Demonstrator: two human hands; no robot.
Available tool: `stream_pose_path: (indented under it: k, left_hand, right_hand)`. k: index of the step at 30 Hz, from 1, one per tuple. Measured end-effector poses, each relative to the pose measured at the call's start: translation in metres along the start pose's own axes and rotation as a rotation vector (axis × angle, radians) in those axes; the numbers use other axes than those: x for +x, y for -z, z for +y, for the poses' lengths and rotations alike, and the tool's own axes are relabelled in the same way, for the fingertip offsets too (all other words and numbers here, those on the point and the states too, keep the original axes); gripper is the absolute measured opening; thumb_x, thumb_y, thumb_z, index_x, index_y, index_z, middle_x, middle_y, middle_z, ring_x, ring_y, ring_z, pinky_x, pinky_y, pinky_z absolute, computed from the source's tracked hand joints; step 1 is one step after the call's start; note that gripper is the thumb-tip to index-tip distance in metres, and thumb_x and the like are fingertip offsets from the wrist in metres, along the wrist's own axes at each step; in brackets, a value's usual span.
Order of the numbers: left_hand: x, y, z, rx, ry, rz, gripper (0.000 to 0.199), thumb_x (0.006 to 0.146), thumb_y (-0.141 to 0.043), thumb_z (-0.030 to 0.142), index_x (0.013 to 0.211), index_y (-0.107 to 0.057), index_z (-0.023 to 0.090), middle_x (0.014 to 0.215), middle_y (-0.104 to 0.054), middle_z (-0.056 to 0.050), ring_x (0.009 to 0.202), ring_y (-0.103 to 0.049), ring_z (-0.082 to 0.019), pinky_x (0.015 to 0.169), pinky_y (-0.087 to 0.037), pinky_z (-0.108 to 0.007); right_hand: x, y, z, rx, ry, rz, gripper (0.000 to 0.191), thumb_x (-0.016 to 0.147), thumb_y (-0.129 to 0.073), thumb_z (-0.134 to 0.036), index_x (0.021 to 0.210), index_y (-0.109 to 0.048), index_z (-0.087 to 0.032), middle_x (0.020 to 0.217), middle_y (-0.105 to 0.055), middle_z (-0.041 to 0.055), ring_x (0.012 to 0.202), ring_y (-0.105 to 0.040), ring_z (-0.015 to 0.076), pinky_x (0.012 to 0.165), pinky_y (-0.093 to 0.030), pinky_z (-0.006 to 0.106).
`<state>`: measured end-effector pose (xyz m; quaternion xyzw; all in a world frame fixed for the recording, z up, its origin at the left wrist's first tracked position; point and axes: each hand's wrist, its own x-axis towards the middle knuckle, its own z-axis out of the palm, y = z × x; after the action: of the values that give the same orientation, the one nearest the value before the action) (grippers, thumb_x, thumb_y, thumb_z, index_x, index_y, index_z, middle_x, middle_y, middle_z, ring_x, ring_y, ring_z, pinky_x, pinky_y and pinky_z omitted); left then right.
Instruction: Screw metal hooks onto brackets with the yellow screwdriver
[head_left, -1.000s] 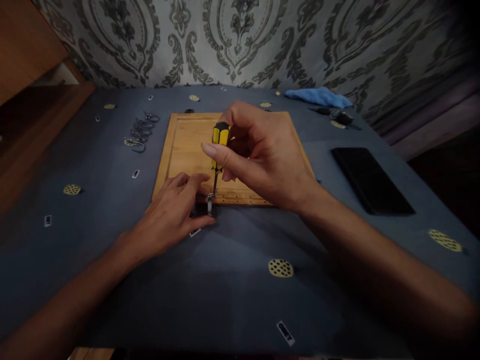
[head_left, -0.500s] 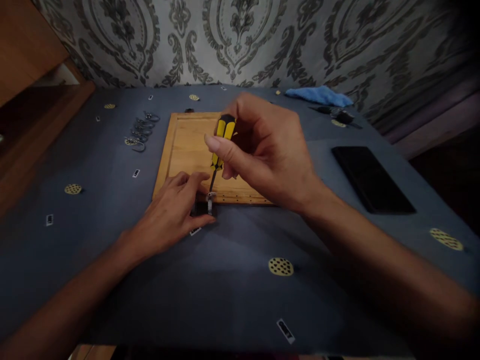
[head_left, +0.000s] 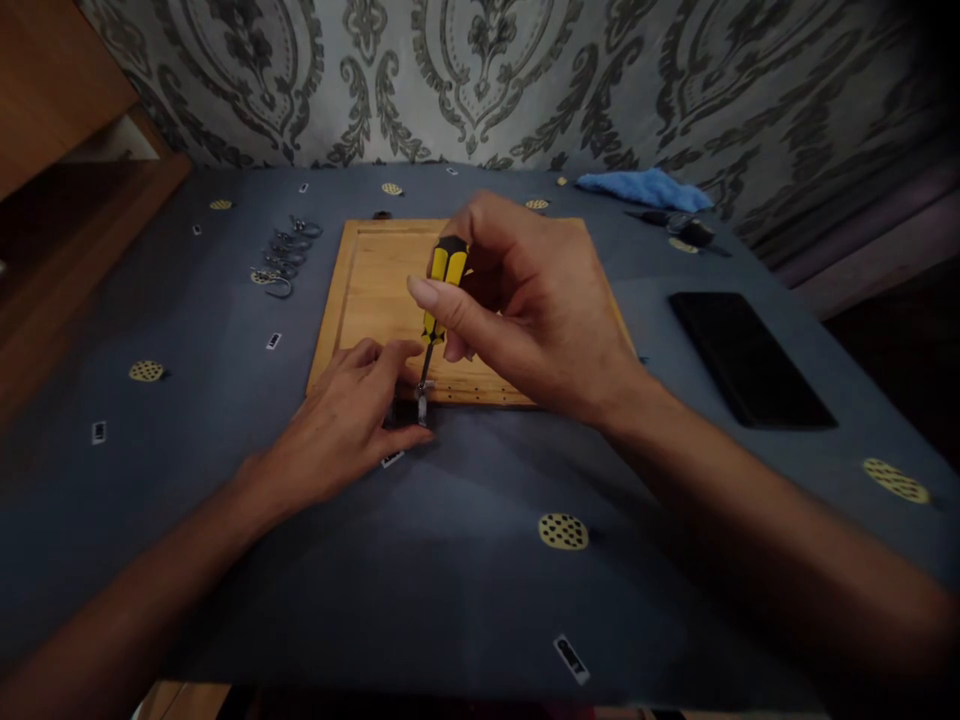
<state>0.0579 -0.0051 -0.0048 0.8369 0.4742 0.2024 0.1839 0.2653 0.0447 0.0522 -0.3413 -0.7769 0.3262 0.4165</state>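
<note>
My right hand [head_left: 517, 300] grips a yellow and black screwdriver [head_left: 448, 270], its shaft pointing down. The screwdriver's tip meets a small metal hook [head_left: 422, 400] at the near edge of a wooden board [head_left: 390, 290]. Thumb and fingers of my left hand [head_left: 349, 415] close around that hook and press it to the board's edge. Another dark hook beside it is partly hidden by the left fingers. A row of small holes runs along the board's near edge, to the right of the hook.
Several metal hooks [head_left: 281, 265] lie in a row left of the board. A black phone [head_left: 750, 358] is at the right. Farther back are a blue cloth [head_left: 646, 188] and a dark tool [head_left: 682, 228]. A wooden shelf [head_left: 82, 280] borders the table [head_left: 480, 590] on the left.
My right hand and the screwdriver have shifted very slightly, the tip staying at the hook. The left hand keeps its hold. The whole view has moved a little.
</note>
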Motion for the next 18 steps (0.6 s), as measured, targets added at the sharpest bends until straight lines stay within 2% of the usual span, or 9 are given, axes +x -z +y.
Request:
stream_pose_path:
  k: [5, 10, 18]
  left_hand:
    - [-0.0007, 0.0006, 0.0007, -0.016, 0.015, -0.009, 0.067, 0.088, -0.086, 0.031, 0.143, -0.049, 0.028, 0.119, -0.074, -0.005, 0.122, -0.064, -0.034, 0.105, -0.053, -0.053]
    - [0.0003, 0.0006, 0.002, -0.006, 0.011, 0.006, 0.064, 0.087, -0.087, 0.029, 0.14, -0.052, 0.026, 0.116, -0.075, -0.005, 0.118, -0.064, -0.032, 0.102, -0.053, -0.05]
    - [0.0008, 0.0037, 0.0031, 0.038, 0.012, -0.023, 0.07, 0.086, -0.09, 0.035, 0.143, -0.051, 0.024, 0.12, -0.074, -0.008, 0.122, -0.062, -0.034, 0.106, -0.052, -0.052]
  right_hand:
    - [-0.0003, -0.0008, 0.0007, 0.001, 0.052, 0.051, 0.046, 0.093, -0.077, -0.063, 0.087, -0.051, -0.025, 0.077, -0.057, -0.0018, 0.059, -0.056, 0.0137, 0.051, -0.042, 0.03]
    - [-0.0004, -0.0011, -0.0002, -0.034, 0.062, 0.007, 0.047, 0.096, -0.074, -0.063, 0.087, -0.048, -0.025, 0.072, -0.055, -0.003, 0.061, -0.055, 0.0136, 0.05, -0.04, 0.027]
    - [-0.0007, -0.001, 0.0025, -0.107, 0.105, 0.029, 0.032, 0.101, -0.072, -0.048, 0.09, -0.055, -0.023, 0.072, -0.056, -0.0019, 0.074, -0.066, 0.0176, 0.062, -0.052, 0.027]
